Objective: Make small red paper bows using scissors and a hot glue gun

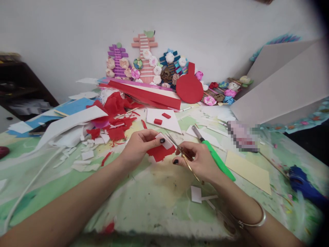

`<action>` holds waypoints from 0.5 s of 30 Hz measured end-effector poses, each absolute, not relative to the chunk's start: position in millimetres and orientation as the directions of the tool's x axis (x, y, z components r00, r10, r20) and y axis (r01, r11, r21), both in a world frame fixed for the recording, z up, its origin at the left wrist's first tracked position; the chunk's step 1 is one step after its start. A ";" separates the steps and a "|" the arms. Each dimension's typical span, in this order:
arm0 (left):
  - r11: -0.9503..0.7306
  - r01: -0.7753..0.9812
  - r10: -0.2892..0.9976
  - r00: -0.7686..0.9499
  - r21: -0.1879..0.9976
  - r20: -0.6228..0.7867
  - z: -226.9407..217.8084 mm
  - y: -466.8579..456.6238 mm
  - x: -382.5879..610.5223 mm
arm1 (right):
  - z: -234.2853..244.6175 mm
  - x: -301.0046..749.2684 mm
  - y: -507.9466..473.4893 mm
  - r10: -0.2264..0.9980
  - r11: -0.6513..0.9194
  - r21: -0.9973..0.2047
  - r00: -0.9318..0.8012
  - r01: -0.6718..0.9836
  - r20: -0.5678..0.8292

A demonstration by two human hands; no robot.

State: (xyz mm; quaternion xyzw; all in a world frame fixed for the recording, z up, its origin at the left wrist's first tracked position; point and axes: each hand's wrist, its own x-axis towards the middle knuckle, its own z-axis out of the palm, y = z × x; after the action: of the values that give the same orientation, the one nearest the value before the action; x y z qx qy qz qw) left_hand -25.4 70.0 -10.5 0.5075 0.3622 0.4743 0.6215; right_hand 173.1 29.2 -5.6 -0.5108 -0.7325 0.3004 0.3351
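My left hand pinches a small piece of red and white foam sheet just above the table. My right hand is closed around a pair of gold-handled scissors, whose blades point up and left toward the foam piece and touch its right edge. Both hands sit at the middle of the stained green work table. A bangle circles my right wrist.
A green-handled craft knife lies just right of my right hand. Red paper scraps, white foam offcuts, a cream card, a blue glue gun and paper flower crafts by the wall surround the hands. Grey boards lean at right.
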 end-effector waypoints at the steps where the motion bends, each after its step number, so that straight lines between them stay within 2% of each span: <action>1: 0.037 -0.242 0.956 0.291 0.969 0.036 -10.9 70.2 -25.3 | -5.7 172.0 28.7 0.950 0.304 -0.760 -0.247 0.575 0.193; 7: 0.043 -0.283 0.953 0.298 0.958 0.045 -11.0 70.8 -25.2 | -4.1 170.1 27.7 0.934 0.358 -0.667 -0.252 0.653 0.255; 15: 0.034 -0.324 0.949 0.308 0.945 0.072 -11.4 71.2 -25.0 | -3.1 171.2 26.2 0.938 0.344 -0.636 -0.227 0.690 0.260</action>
State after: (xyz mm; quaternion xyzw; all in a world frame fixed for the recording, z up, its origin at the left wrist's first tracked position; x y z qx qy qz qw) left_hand -25.0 71.2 -11.4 0.4890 0.3193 0.4939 0.6443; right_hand 171.2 26.2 -3.1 -0.5373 -0.7578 0.1984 0.3125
